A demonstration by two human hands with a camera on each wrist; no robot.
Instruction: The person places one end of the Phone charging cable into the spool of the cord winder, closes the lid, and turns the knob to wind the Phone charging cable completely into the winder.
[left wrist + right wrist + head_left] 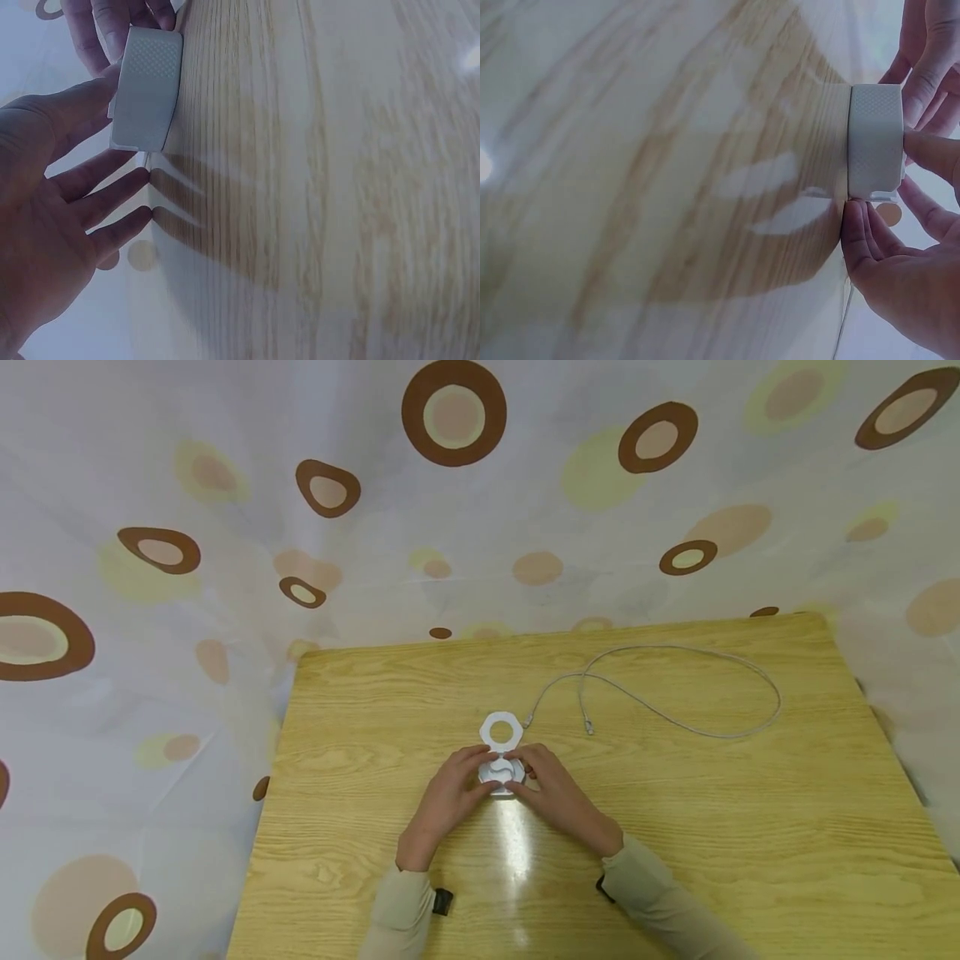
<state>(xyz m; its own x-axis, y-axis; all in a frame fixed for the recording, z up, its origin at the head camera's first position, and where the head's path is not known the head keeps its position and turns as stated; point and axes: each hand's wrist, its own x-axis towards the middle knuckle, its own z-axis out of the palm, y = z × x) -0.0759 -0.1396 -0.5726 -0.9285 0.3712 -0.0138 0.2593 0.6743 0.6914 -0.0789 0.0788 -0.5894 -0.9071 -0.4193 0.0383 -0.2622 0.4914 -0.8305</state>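
Observation:
A small white hinged case (pixel 501 773) sits on the table between my hands, its ring-shaped lid (pixel 487 732) folded out away from me. A curved S-shaped divider shows inside the base. My left hand (pixel 450 789) grips the base from the left, thumb at the near side and index finger at the far side. From the right, my right hand (pixel 557 789) holds it in the same way. In the left wrist view the case's textured side wall (pixel 150 90) faces the camera. The right wrist view shows the right thumb (pixel 934 150) against the top edge of the case.
A thin pale cable (pixel 678 647) lies in a loop on the wooden table (pixel 360 718), behind and right of the case. One of its plugs (pixel 528 721) lies close to the lid, the other plug (pixel 588 727) further right. Patterned cloth (pixel 495 527) hangs around the table.

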